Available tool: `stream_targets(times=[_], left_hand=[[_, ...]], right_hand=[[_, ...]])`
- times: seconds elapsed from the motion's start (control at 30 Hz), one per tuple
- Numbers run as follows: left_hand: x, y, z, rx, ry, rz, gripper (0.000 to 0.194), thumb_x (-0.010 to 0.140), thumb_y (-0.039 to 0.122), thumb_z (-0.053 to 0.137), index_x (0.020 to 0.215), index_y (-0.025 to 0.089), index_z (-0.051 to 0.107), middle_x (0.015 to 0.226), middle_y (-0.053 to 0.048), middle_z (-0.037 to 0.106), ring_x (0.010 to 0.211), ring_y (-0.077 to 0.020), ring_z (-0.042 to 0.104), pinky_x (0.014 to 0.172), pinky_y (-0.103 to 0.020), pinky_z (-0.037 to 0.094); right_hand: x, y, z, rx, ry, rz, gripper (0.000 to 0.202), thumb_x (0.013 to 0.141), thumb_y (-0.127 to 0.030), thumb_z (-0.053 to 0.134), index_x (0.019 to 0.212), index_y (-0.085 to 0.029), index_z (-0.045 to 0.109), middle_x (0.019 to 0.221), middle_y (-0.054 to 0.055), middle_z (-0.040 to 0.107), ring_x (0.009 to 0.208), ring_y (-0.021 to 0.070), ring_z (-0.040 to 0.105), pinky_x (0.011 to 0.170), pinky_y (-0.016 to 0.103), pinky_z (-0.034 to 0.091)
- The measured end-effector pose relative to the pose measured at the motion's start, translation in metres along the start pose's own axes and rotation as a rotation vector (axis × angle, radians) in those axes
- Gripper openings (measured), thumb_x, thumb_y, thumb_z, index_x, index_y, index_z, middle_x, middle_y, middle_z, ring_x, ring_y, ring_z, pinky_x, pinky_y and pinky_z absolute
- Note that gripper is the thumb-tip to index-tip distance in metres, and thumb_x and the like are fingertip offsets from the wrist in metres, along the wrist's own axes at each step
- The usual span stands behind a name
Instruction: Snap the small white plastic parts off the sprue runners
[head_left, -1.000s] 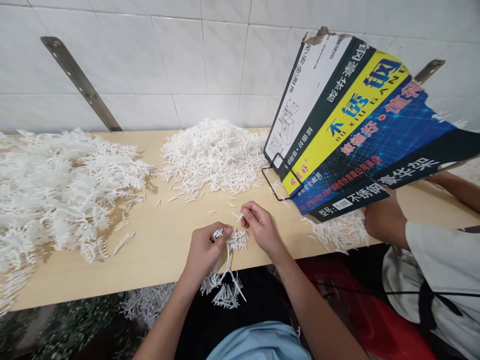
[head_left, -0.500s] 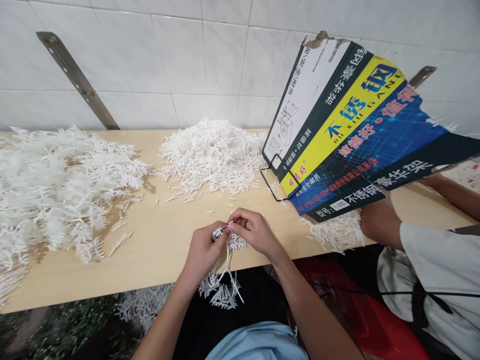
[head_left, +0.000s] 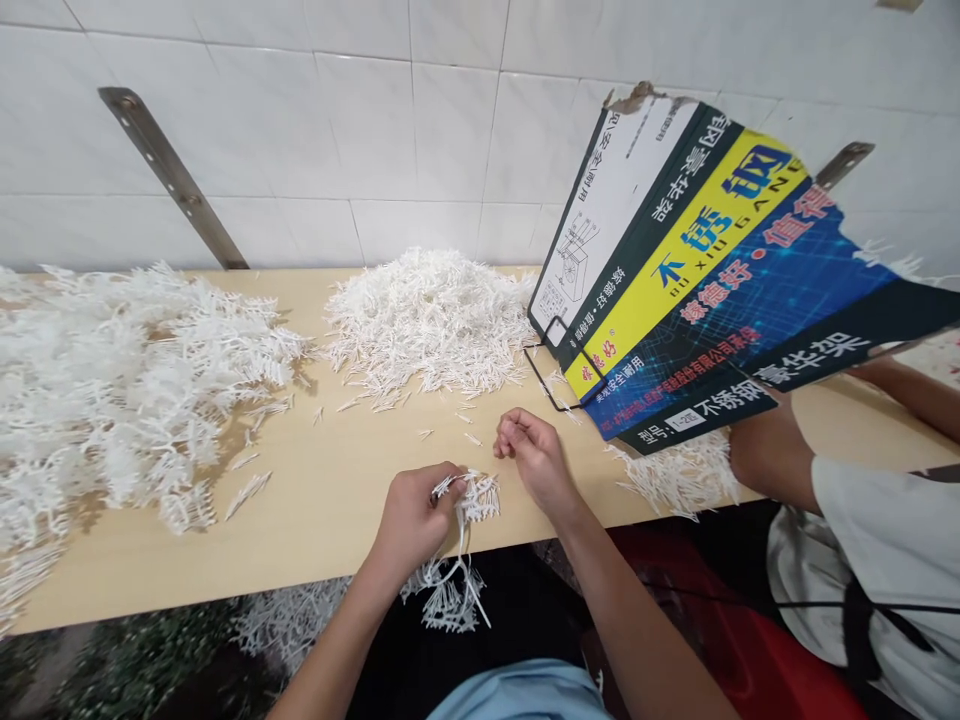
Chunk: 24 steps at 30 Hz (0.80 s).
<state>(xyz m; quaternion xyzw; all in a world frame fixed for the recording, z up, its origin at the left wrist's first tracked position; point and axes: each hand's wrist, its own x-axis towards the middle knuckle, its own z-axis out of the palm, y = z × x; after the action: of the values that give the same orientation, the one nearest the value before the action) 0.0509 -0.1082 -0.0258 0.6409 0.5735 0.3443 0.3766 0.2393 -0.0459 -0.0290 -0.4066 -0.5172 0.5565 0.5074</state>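
Observation:
My left hand is closed in a pinch on a branched white plastic sprig with comb-like tips. The sprig's stem and lower branches hang over the table's front edge. Apart from it, to the right, my right hand hovers low over the table with its fingers curled shut, and nothing shows in them. Just left of its fingertips a small loose white piece lies on the wood. Behind both hands rises a heap of small white pieces.
A larger pile of white branched sprigs covers the left of the table. At right a printed cardboard sheet leans in a black wire stand. Beyond it are more white pieces and another person's arm.
My right hand has pulled away from the sprig, moving right. A small white piece now lies on the table between the hands. My left hand keeps its hold.

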Motion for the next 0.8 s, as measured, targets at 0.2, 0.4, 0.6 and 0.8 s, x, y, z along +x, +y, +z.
stream_targets(times=[0.2, 0.4, 0.6, 0.8], left_hand=[[0.0, 0.003, 0.0, -0.02, 0.045, -0.034, 0.033, 0.097, 0.042, 0.053, 0.083, 0.018, 0.071, 0.065, 0.002, 0.062, 0.061, -0.0141, 0.051, 0.063, -0.024, 0.036], [0.003, 0.004, 0.001, -0.012, 0.008, -0.02, 0.031, 0.094, 0.039, 0.055, 0.074, 0.019, 0.066, 0.063, 0.002, 0.06, 0.062, -0.0151, 0.053, 0.064, -0.025, 0.036], [0.004, 0.002, 0.001, 0.062, 0.012, -0.002, 0.03, 0.092, 0.037, 0.054, 0.069, 0.019, 0.064, 0.058, 0.002, 0.055, 0.057, -0.0151, 0.05, 0.06, -0.026, 0.034], [0.001, 0.0, 0.0, -0.023, 0.085, -0.071, 0.038, 0.095, 0.049, 0.054, 0.08, 0.018, 0.071, 0.063, 0.001, 0.061, 0.057, -0.0144, 0.051, 0.058, -0.024, 0.036]], right_hand=[[-0.006, -0.015, 0.012, -0.36, -0.281, 0.015, 0.014, 0.088, -0.032, 0.07, 0.086, -0.018, 0.072, 0.076, 0.0, 0.066, 0.067, 0.0132, 0.054, 0.062, 0.025, 0.041], [-0.005, -0.011, 0.014, -0.366, -0.189, 0.026, 0.016, 0.082, -0.029, 0.072, 0.071, -0.017, 0.068, 0.066, 0.0, 0.063, 0.062, 0.0133, 0.052, 0.06, 0.026, 0.039], [0.002, 0.003, 0.009, -0.236, 0.025, -0.014, 0.031, 0.089, -0.044, 0.065, 0.071, -0.02, 0.057, 0.065, -0.001, 0.051, 0.059, 0.0135, 0.046, 0.057, 0.027, 0.037], [-0.008, -0.002, 0.006, -0.045, 0.101, -0.001, 0.03, 0.094, -0.048, 0.063, 0.083, -0.021, 0.056, 0.063, -0.004, 0.048, 0.056, 0.0128, 0.047, 0.058, 0.026, 0.042]])
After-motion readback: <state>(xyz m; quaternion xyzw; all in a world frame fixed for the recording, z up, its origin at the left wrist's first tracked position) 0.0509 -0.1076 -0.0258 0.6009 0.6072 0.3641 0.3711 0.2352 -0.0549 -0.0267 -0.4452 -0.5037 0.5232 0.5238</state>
